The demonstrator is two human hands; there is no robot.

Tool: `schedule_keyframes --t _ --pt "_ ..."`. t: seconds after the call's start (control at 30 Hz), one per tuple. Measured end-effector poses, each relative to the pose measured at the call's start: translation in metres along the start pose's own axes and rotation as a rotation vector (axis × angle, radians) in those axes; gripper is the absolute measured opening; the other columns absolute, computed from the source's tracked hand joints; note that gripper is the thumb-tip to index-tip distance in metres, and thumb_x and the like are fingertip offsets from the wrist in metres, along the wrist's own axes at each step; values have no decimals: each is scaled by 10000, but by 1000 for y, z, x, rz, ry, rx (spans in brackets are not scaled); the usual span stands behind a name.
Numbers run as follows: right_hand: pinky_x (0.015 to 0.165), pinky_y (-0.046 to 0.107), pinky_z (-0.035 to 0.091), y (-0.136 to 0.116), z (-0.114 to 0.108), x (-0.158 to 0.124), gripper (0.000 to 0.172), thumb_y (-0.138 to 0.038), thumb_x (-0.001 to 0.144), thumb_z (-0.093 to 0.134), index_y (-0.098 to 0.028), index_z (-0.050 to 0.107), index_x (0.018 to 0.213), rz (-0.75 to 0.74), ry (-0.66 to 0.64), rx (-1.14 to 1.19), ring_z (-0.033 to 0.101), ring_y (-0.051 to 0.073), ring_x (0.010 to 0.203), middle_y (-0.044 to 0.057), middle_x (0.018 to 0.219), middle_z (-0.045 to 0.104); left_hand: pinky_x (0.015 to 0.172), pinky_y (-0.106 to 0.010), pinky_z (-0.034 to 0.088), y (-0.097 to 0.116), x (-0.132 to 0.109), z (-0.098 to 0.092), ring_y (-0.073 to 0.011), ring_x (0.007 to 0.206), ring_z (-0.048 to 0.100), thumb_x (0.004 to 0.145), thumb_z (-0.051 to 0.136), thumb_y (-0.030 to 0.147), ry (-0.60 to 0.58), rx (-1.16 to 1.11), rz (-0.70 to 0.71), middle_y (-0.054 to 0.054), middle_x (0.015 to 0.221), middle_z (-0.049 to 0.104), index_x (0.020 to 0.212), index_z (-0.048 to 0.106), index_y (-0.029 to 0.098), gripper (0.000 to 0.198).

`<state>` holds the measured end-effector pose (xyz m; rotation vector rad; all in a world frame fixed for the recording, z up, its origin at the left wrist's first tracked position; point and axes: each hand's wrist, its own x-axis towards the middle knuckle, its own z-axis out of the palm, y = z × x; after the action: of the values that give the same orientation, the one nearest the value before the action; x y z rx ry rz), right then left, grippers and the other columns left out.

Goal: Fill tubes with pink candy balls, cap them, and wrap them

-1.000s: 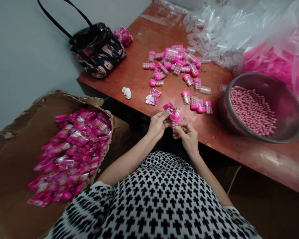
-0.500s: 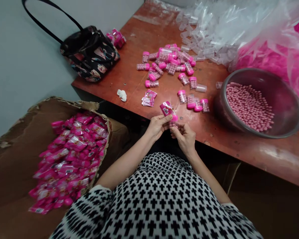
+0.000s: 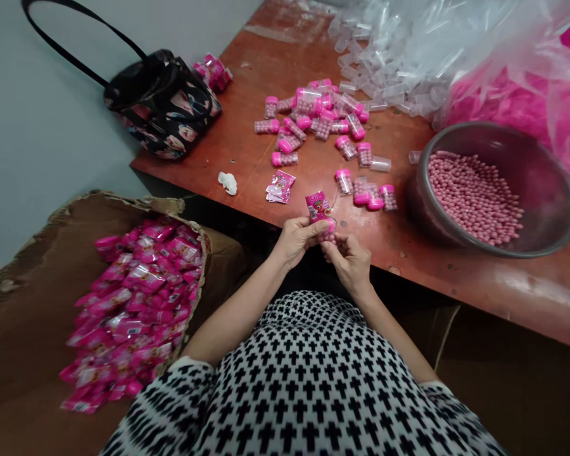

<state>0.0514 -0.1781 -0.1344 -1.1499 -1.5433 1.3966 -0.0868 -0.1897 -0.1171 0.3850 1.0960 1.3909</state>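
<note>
At the table's front edge my left hand (image 3: 298,240) pinches a pink printed packet (image 3: 317,205) with a pink-capped jar of pink beads (image 3: 329,232) at its lower end. The fingers of my right hand (image 3: 349,258) are closed on the bottom of that same jar. A small stack of flat pink packets (image 3: 281,186) lies to the left of the hands. Several filled jars (image 3: 343,182) lie just beyond them, and a larger heap of filled jars (image 3: 313,117) is farther back.
A dark bowl (image 3: 546,209) of pink beads stands at the right. Empty clear jars (image 3: 384,82) and bagged pink pieces (image 3: 508,101) lie behind. A flowered bag (image 3: 171,107) is at the left, above a carton (image 3: 28,253) of wrapped pink packets. White scrap (image 3: 227,183) lies on the table (image 3: 247,139).
The packet in my hands has turned more upright, with its printed face showing more. Both hands stay closed on the jar and packet. The view has shifted slightly.
</note>
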Motion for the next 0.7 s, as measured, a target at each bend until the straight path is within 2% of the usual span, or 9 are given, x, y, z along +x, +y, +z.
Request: schedule_keyframes --t 0.17,0.33,0.53,0.6,0.7 --pt "413 235 509 -3 0 4 288 -421 692 698 -195 571 817 179 -118 270 594 113 451 -16 641 681 485 -240 450 0 -5 5 -109 469 552 574 795 327 -30 40 -29 -55 566 636 679 698 79 287" --pt "382 205 480 0 4 4 273 -397 678 713 -191 565 778 253 -122 376 586 100 434 -18 637 685 510 -244 456 2 -12 -3 -103 473 542 622 764 336 -81 137 -53 -43 557 621 670 702 81 267" --pt "441 231 518 -3 6 0 270 -396 719 686 -195 598 877 100 -77 209 600 105 485 -20 665 677 615 -242 498 -1 -15 -1 -112 588 602 599 781 311 62 103 20 -50 696 684 745 718 109 257" --pt "465 243 530 -3 5 -1 263 -385 727 682 -201 609 901 31 -39 129 601 106 499 -20 679 672 613 -250 503 -5 -17 3 -113 581 600 573 795 315 103 60 22 -40 676 677 719 710 113 264" --pt "448 245 524 -2 2 0 240 -377 735 679 -204 609 886 36 -50 138 592 107 477 -30 645 655 566 -246 493 -14 -24 8 -102 544 573 574 794 325 155 32 47 -21 648 658 700 697 117 262"
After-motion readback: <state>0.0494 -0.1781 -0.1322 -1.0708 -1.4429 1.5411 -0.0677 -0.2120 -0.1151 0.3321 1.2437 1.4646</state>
